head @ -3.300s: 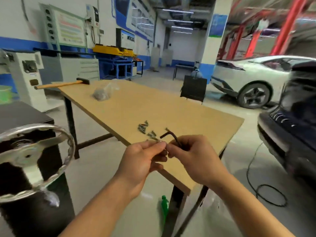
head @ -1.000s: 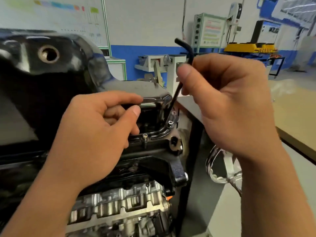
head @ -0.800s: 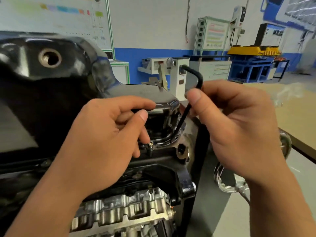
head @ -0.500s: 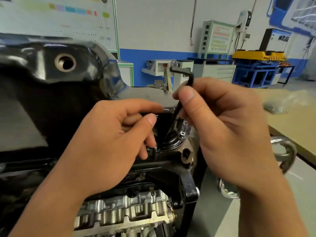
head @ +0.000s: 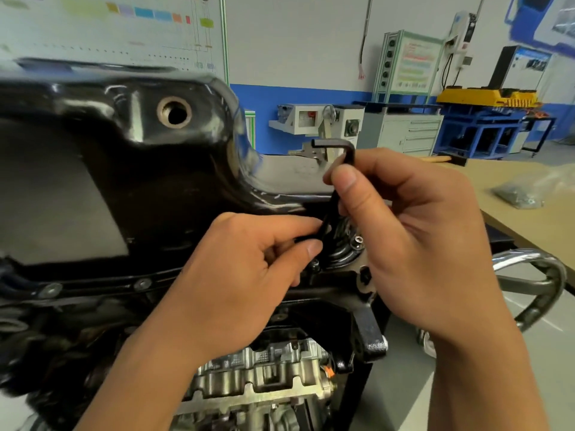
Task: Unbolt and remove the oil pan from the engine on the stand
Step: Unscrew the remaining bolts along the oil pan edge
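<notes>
Hex key (head: 334,142) tip hidden behind left hand (head: 236,275), its fingers pinching lower shaft, right hand (head: 420,244) fingers gripping upper shaft

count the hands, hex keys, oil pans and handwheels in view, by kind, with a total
hands: 2, left hand and right hand
hex key: 1
oil pan: 1
handwheel: 1
total: 5
</notes>
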The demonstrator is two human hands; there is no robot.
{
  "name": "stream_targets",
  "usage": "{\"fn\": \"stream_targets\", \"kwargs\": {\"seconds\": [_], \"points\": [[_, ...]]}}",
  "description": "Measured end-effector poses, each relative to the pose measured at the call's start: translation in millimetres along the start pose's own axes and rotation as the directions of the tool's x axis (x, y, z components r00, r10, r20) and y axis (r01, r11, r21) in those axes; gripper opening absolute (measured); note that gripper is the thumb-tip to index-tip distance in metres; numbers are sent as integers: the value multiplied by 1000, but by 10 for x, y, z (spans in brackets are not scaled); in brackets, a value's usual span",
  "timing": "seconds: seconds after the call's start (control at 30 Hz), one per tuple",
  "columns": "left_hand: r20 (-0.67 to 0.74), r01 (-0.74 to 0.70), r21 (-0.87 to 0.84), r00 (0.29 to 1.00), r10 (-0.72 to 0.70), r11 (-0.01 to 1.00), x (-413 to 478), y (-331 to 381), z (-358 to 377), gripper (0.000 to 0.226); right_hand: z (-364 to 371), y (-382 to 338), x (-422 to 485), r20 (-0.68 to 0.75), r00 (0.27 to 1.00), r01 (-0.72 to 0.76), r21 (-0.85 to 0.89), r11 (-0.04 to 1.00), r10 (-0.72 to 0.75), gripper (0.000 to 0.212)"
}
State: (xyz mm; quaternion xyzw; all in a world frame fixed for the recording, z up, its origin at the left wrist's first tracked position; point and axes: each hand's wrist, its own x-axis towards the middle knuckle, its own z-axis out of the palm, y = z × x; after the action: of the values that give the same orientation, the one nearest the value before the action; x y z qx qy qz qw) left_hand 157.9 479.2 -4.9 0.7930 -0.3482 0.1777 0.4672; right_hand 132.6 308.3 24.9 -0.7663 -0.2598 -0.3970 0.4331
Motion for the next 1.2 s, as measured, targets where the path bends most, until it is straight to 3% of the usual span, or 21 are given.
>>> {"fn": "stream_targets", "kwargs": {"seconds": [0.33, 0.53, 0.67, 0.83, 0.93, 1.07, 1.13, 1.2], "points": [[-49, 39, 26, 998, -38, 999, 31, 8, 84, 15, 8, 40, -6, 42, 999, -22, 21, 1000, 22, 17], [2, 2, -167, 1000, -2, 986, 58, 72, 99, 22, 10, 70, -28, 147, 989, -61, 249, 967, 25, 21], [-120, -36, -125, 993, 21, 992, 93, 115, 187, 16, 33, 124, -65, 46, 994, -110, 340, 934, 101, 13], [-273, -22, -72, 962, 2, 997, 122, 133, 251, 16, 86, 189, -84, -81, 988, -107, 285, 953, 135, 11], [-220, -21, -37, 975, 12, 999, 132, 139, 165, 21, 83, 177, -85, -20, 995, -91, 244, 965, 99, 4], [-43, -51, -86, 998, 47, 995, 114, 177, 44, 34, 42, 149, -92, 110, 991, -86, 148, 985, 70, 17], [-75, -73, -56, 995, 69, 996, 116, 174, 53, 30, 48, 131, -97, 128, 988, -99, 142, 985, 80, 18], [-164, -73, -34, 984, 66, 997, 124, 166, 96, 20, 81, 106, -101, 52, 994, -104, 162, 981, 97, 12]]}}
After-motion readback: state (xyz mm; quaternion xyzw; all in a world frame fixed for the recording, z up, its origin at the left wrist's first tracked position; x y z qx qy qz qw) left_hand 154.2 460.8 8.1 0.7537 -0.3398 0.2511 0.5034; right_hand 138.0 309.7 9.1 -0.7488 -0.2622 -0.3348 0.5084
